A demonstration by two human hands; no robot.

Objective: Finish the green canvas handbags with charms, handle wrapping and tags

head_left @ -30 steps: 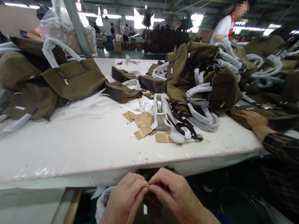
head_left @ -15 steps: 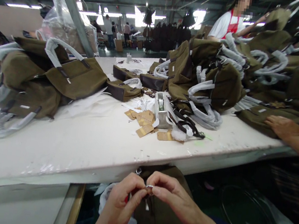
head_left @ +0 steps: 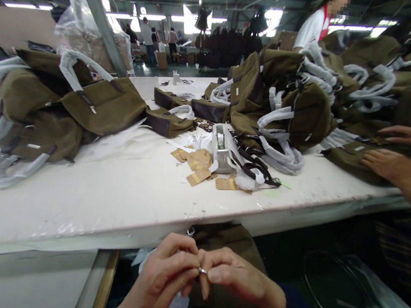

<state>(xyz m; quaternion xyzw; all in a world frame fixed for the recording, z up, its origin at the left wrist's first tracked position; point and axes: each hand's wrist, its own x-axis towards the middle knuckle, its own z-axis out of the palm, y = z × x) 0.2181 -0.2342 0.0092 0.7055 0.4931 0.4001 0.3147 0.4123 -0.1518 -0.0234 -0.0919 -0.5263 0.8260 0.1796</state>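
Seated worker, hands low, below the table (head_left: 109, 197) edge. Left hand (head_left: 165, 275) and right hand (head_left: 240, 280) meet fingertip to fingertip, both pinched closed on a small metal ring (head_left: 202, 271) just above the olive bag (head_left: 234, 241) on the lap.

Risk, as I judge it: the ring is tiny and held by fingertips alone — a slip would drop it into the dark gap under the table. The edge sits close above the knuckles, so a quick lift could knock them.

Less room to the right — a co-worker's hand (head_left: 389, 165) rests on a flat bag (head_left: 345, 155) there. Paper tags (head_left: 198, 165) and scissors (head_left: 258, 173) lie mid-table, back from the edge.
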